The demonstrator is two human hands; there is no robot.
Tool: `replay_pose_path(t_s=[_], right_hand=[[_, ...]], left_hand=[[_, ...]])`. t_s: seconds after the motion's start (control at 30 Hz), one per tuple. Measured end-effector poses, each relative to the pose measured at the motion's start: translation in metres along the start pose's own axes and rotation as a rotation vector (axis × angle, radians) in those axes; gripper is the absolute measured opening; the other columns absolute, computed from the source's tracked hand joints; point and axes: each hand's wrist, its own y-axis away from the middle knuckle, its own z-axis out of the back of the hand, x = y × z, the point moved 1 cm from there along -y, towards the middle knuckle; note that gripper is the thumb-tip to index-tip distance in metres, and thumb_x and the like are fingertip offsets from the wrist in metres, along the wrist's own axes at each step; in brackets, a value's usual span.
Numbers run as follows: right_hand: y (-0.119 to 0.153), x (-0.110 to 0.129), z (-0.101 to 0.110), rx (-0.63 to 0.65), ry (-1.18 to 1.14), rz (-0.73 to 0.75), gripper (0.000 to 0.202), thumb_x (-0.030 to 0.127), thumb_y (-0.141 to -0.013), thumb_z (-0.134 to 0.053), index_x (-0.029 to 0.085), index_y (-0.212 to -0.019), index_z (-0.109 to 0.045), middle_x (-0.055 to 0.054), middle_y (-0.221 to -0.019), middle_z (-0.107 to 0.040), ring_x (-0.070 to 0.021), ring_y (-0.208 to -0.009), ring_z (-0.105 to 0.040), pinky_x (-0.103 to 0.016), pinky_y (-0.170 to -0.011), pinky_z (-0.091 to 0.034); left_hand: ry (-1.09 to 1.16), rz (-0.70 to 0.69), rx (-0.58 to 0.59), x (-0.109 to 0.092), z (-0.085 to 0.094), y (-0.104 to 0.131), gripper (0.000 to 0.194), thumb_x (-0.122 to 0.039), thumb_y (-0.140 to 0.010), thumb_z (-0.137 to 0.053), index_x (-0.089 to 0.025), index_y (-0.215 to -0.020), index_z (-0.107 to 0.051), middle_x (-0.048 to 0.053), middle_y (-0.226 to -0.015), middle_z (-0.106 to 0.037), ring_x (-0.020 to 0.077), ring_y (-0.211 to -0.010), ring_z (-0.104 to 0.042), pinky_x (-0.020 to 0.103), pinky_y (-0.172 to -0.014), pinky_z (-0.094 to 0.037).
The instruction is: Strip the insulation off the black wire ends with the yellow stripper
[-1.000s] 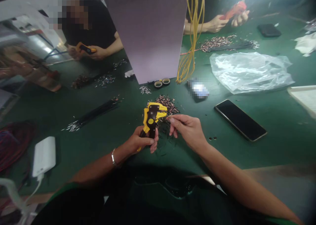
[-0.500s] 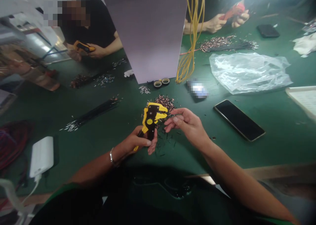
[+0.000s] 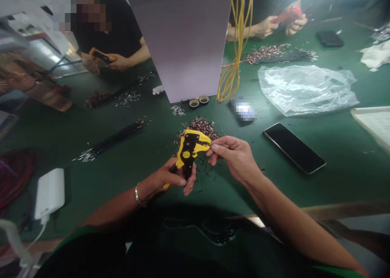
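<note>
My left hand [image 3: 176, 176] is wrapped round the handles of a yellow and black wire stripper [image 3: 188, 150], its jaws pointing right. At the jaw tip my right hand [image 3: 233, 154] pinches with thumb and forefinger; whatever lies between those fingertips is too small to make out. Behind the tool sits a pile of short copper-ended wire pieces [image 3: 202, 125]. Dark cut scraps [image 3: 207, 170] are scattered under my hands. To the left lies a bundle of black wires [image 3: 114, 140] with bared ends.
A phone [image 3: 295, 148] lies at my right, a clear plastic bag [image 3: 307, 89] beyond it. Ahead stand a grey panel [image 3: 185, 42], tape rolls [image 3: 198, 102] and hanging yellow wires [image 3: 236, 58]. At left is a white power bank [image 3: 50, 192]. Two co-workers sit across the green table [image 3: 243, 205].
My right thumb and forefinger have closed together at the jaw tip; before, the fingers were looser and apart. The wire stripper has shifted slightly right and down.
</note>
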Motion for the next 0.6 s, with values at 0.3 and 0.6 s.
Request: replay_pose_path(t_s=[0.3, 0.6], right_hand=[[-0.0007, -0.0017, -0.0020, -0.007, 0.009, 0.020, 0.013, 0.027, -0.071, -0.077, 0.018, -0.075, -0.069, -0.001, -0.062, -0.073, -0.0123, -0.045, -0.063, -0.029, -0.049, -0.053], [-0.0043, -0.0011, 0.0018, 0.042, 0.011, 0.058, 0.014, 0.028, -0.072, -0.079, 0.018, -0.074, -0.069, 0.000, -0.063, -0.072, -0.0124, -0.047, -0.064, -0.029, -0.051, -0.054]], left_hand=[[-0.028, -0.017, 0.009, 0.0004, 0.0024, -0.0010, 0.034, -0.022, -0.067, -0.078, -0.011, -0.095, -0.062, 0.004, -0.072, -0.062, 0.0151, -0.057, -0.059, 0.032, -0.057, -0.053], [-0.046, -0.034, 0.046, 0.0014, 0.0064, -0.0014, 0.030, -0.019, -0.072, -0.075, -0.011, -0.098, -0.062, 0.004, -0.075, -0.062, 0.0154, -0.061, -0.060, 0.032, -0.059, -0.053]])
